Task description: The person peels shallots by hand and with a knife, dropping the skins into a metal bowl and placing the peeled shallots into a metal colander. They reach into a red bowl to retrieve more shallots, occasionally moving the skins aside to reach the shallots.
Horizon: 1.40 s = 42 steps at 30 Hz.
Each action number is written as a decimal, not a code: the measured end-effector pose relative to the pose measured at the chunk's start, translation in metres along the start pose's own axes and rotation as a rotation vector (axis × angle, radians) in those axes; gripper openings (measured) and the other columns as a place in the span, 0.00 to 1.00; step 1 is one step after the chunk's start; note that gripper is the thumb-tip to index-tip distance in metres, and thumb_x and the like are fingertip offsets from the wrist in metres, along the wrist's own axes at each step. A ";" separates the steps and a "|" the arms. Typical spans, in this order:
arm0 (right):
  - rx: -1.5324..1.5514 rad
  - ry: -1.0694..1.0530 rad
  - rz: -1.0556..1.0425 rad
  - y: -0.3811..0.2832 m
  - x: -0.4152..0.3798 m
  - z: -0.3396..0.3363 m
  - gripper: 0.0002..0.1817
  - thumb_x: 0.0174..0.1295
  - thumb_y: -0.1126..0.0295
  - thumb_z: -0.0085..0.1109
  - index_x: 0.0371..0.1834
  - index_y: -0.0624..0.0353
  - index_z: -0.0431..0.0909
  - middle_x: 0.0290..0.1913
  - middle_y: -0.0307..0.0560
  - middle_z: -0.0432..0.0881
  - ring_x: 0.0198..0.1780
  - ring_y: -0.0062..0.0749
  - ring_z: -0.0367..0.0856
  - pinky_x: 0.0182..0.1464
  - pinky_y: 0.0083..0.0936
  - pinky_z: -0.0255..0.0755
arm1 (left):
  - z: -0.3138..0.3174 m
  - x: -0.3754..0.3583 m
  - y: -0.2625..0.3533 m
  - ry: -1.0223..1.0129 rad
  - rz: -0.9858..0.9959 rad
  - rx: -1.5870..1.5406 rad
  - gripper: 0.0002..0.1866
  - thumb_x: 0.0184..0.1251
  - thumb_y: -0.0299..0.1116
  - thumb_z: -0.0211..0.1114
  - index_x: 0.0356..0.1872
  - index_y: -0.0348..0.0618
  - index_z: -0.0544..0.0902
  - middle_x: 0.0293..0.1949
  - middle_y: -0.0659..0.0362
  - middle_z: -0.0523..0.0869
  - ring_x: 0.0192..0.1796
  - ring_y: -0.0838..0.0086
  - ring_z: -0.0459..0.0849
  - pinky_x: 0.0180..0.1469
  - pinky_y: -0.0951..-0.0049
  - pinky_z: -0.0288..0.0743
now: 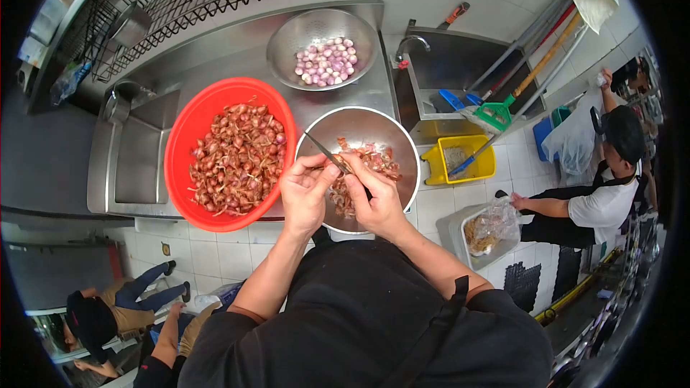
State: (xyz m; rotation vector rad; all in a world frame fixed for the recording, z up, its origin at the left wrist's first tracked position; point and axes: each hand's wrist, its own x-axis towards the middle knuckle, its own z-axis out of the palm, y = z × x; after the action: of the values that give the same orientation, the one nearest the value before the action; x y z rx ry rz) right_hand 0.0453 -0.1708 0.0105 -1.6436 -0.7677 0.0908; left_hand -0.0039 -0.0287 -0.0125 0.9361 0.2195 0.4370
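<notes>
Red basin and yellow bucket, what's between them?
In the head view, the metal bowl lies between the red basin and yellow bucket, with the left hand and right hand partly over it.

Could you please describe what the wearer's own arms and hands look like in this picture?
The left hand and right hand are ungloved, and no watch or bracelet shows. The forearms are bare up to short black sleeves, worn with what appears to be a black apron.
</notes>
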 end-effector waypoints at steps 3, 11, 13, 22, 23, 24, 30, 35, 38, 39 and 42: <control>-0.005 0.086 -0.052 0.002 0.003 0.007 0.18 0.70 0.75 0.54 0.62 0.65 0.74 0.41 0.53 0.85 0.35 0.31 0.83 0.41 0.26 0.76 | 0.003 -0.002 0.002 -0.021 0.060 0.067 0.14 0.63 0.16 0.68 0.49 0.31 0.79 0.45 0.52 0.87 0.46 0.75 0.86 0.53 0.76 0.80; 0.433 0.000 0.306 0.001 0.008 -0.005 0.16 0.75 0.70 0.52 0.61 0.67 0.77 0.28 0.38 0.79 0.24 0.13 0.71 0.26 0.14 0.64 | -0.019 0.010 -0.002 -0.189 -0.159 -0.118 0.14 0.71 0.21 0.63 0.56 0.33 0.79 0.46 0.52 0.86 0.48 0.72 0.86 0.54 0.74 0.80; 0.658 -0.078 0.502 0.001 0.012 -0.011 0.18 0.77 0.65 0.50 0.62 0.65 0.76 0.22 0.35 0.73 0.18 0.11 0.64 0.21 0.13 0.59 | -0.021 0.014 -0.002 -0.205 -0.233 -0.219 0.15 0.72 0.23 0.62 0.57 0.33 0.79 0.48 0.52 0.86 0.48 0.71 0.86 0.54 0.73 0.80; 0.602 0.061 0.539 0.008 0.010 -0.012 0.19 0.78 0.65 0.48 0.62 0.66 0.76 0.20 0.33 0.72 0.17 0.12 0.65 0.19 0.14 0.60 | -0.036 0.020 -0.016 -0.273 -0.418 -0.572 0.17 0.75 0.25 0.58 0.62 0.36 0.74 0.50 0.50 0.83 0.50 0.68 0.83 0.54 0.72 0.79; 0.598 0.065 0.538 0.013 0.009 -0.012 0.19 0.78 0.65 0.48 0.62 0.66 0.76 0.20 0.33 0.72 0.17 0.12 0.65 0.19 0.14 0.60 | -0.034 0.020 -0.013 -0.247 -0.448 -0.570 0.17 0.75 0.25 0.58 0.62 0.36 0.74 0.50 0.50 0.83 0.50 0.68 0.82 0.55 0.72 0.79; 0.474 0.101 0.461 0.022 0.008 -0.009 0.19 0.78 0.65 0.47 0.62 0.66 0.77 0.20 0.32 0.71 0.18 0.11 0.65 0.20 0.14 0.59 | -0.031 0.019 -0.009 -0.250 -0.457 -0.555 0.17 0.76 0.26 0.57 0.62 0.36 0.74 0.52 0.50 0.82 0.50 0.68 0.82 0.54 0.73 0.79; 0.070 0.067 0.398 0.047 0.008 -0.021 0.20 0.76 0.64 0.48 0.59 0.69 0.78 0.25 0.45 0.79 0.27 0.26 0.76 0.31 0.23 0.69 | -0.044 0.027 -0.019 -0.266 -0.359 -0.479 0.16 0.76 0.28 0.57 0.62 0.38 0.74 0.53 0.49 0.81 0.50 0.71 0.79 0.54 0.76 0.77; -0.128 -0.114 0.443 0.046 0.006 -0.026 0.21 0.74 0.66 0.51 0.62 0.71 0.74 0.49 0.64 0.85 0.49 0.43 0.86 0.50 0.31 0.76 | -0.035 0.025 -0.005 -0.225 -0.323 -0.330 0.17 0.77 0.28 0.57 0.62 0.37 0.75 0.52 0.51 0.83 0.47 0.72 0.82 0.52 0.77 0.78; 0.269 -0.096 0.457 0.027 0.001 -0.018 0.21 0.73 0.71 0.53 0.65 0.70 0.72 0.50 0.55 0.85 0.49 0.29 0.83 0.51 0.26 0.75 | -0.030 0.023 -0.006 -0.212 -0.237 -0.249 0.17 0.76 0.28 0.57 0.62 0.36 0.76 0.52 0.52 0.84 0.46 0.74 0.83 0.50 0.76 0.78; 0.269 -0.095 0.458 0.019 0.002 -0.017 0.21 0.73 0.71 0.53 0.65 0.70 0.72 0.50 0.55 0.85 0.49 0.29 0.83 0.51 0.26 0.75 | -0.028 0.023 -0.006 -0.220 -0.185 -0.219 0.16 0.76 0.27 0.58 0.61 0.36 0.77 0.52 0.53 0.85 0.47 0.74 0.83 0.49 0.76 0.78; 0.307 -0.090 0.193 0.001 0.006 -0.011 0.23 0.72 0.74 0.54 0.70 0.67 0.69 0.54 0.48 0.84 0.51 0.22 0.81 0.55 0.23 0.74 | -0.019 0.018 -0.005 -0.174 -0.126 -0.101 0.17 0.74 0.25 0.60 0.61 0.35 0.77 0.49 0.55 0.85 0.46 0.76 0.83 0.48 0.76 0.77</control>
State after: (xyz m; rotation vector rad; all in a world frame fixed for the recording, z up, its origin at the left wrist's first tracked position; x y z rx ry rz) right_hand 0.0557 -0.1766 0.0140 -1.4227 -0.6263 0.4032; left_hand 0.0060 -0.0093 -0.0272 0.8507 0.0966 0.2462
